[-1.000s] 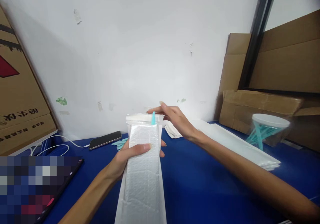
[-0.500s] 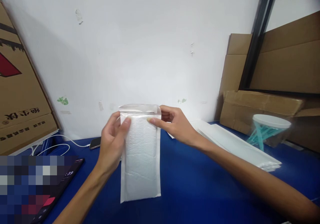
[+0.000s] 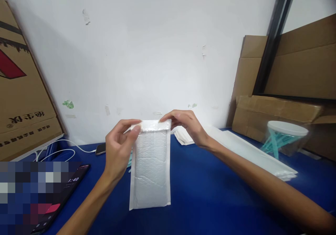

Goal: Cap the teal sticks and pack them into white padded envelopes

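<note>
A white bubble mailer [image 3: 151, 172] hangs upright in front of me, its top flap folded down over the front. My left hand [image 3: 119, 144] pinches its upper left corner, thumb on the front and fingers behind. At the upper right corner, my right hand [image 3: 187, 125] grips the folded flap from above, with its fingertips along the top edge; its thumb is mostly hidden. Some teal items [image 3: 129, 161] show partly behind the mailer, beside my left hand. Behind my right hand lies a small white stack [image 3: 183, 137] on the blue table [image 3: 204, 196].
More white mailers [image 3: 252, 151] lie stacked on the right. Beyond them stands a clear container [image 3: 286, 140] with a white lid and teal sticks. A tablet-like device [image 3: 76, 184], partly pixelated, and a charging phone [image 3: 100, 149] are at left. Cardboard boxes [image 3: 275, 112] flank both sides.
The mailer's flap, standing up before, is now folded down over the front. My right hand has moved its fingers over the top edge. The clock on the device turned from 39 to 40.
</note>
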Available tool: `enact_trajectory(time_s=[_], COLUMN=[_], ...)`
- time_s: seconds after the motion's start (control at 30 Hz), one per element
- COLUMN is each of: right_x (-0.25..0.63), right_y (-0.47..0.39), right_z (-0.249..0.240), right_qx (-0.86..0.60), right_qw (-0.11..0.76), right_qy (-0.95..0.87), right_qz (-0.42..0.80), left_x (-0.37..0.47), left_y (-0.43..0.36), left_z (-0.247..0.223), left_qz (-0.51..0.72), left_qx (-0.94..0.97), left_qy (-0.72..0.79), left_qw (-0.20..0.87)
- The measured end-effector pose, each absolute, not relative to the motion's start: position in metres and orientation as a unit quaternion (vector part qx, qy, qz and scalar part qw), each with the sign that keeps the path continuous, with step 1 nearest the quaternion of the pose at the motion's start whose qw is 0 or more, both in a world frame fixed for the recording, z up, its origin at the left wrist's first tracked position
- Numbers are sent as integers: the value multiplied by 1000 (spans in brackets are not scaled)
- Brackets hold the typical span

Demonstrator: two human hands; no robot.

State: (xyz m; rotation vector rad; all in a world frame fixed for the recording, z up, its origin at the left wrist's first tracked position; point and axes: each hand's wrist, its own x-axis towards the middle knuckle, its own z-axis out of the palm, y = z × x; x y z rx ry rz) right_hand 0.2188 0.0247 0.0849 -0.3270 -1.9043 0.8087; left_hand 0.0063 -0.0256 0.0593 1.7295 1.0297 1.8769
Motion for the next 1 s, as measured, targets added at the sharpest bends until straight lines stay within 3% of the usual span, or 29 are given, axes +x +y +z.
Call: enact_trajectory(time_s=[0.23, 0.4, 0.47, 0.67, 0.83, 0.9, 0.97, 1.0], right_x=[212, 213, 214, 209, 219, 227, 234, 236], right_y=[14, 18, 19, 10, 13, 19, 24, 26], right_z=[85, 84, 84, 77, 80, 87, 95, 97], right_qx=[-222, -106, -79, -97, -139, -203, -292, -342], right_qw=[506, 436, 402, 450, 497, 517, 460, 384], right_qy=[-789, -760, -768, -862, -816, -803, -831, -855], right_qz=[268, 469, 492, 211, 261, 216, 115, 65], left_x=[9, 10, 10, 17, 36, 41, 43, 44], left_y=[-21, -20, -19, -16, -26, -29, -29, -28], left_z=[54, 51, 49, 36, 25, 20, 14, 11], left_qz=[678, 662, 652, 582, 467, 425, 391, 379], left_qx=[596, 589, 568, 573, 688, 715, 726, 727], left_qy=[362, 333, 322, 347, 324, 331, 337, 341], left_qw=[234, 324, 384, 460, 451, 445, 454, 460])
